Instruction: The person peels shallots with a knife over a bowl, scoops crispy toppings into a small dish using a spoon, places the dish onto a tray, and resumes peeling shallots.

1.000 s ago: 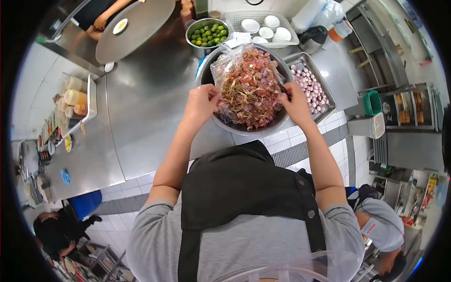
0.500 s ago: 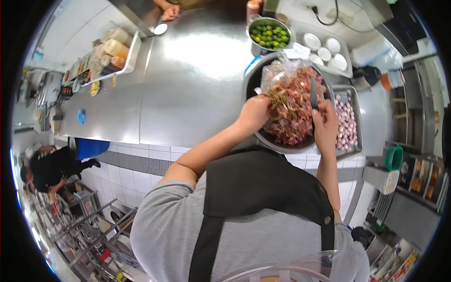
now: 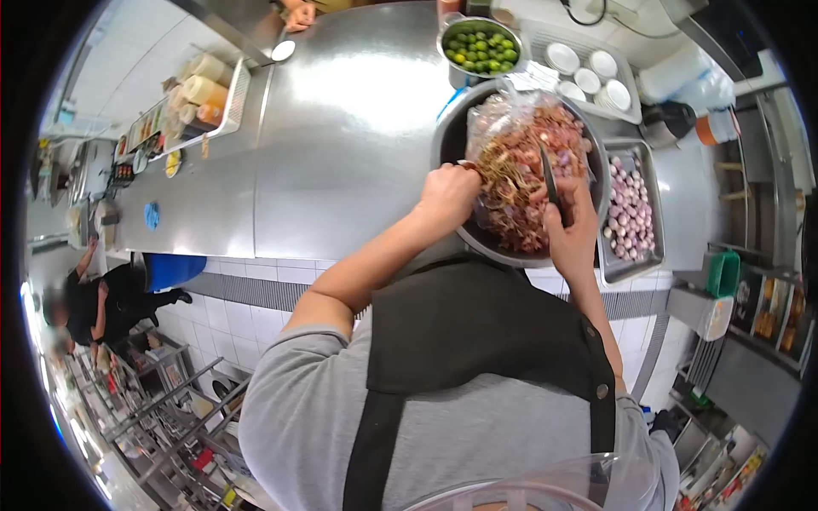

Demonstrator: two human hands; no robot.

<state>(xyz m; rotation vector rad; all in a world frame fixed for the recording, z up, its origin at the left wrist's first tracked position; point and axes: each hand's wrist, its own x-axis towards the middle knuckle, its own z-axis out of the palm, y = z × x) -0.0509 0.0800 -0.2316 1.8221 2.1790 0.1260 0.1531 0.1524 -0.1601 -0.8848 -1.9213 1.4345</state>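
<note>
A large metal bowl (image 3: 452,145) holds a heap of reddish shallot skins and stringy roots (image 3: 520,204), with a clear plastic bag (image 3: 498,115) at its upper left. At the bowl's left rim my left hand (image 3: 449,198) is closed; what its fingers grip is mostly hidden, though a small whitish-brown bit shows by them. Over the right side of the heap, my right hand (image 3: 573,226) is closed on a small dark knife (image 3: 549,175), blade pointing up and away. Peeled shallots (image 3: 629,209) lie in a metal tray (image 3: 607,271) right of the bowl.
Behind the bowl stand a bowl of green limes (image 3: 481,47) and a white basket (image 3: 630,81) with white cups. A rack of bottles (image 3: 243,98) and a blue cloth (image 3: 152,215) are at the left. Another person (image 3: 98,302) is at far left; a co-worker's hand (image 3: 300,17) is at the top.
The view has swung, so the bowl appears farther right. My left hand has gone to the bowl's left rim; the knife in my right hand now shows clearly over the heap.
</note>
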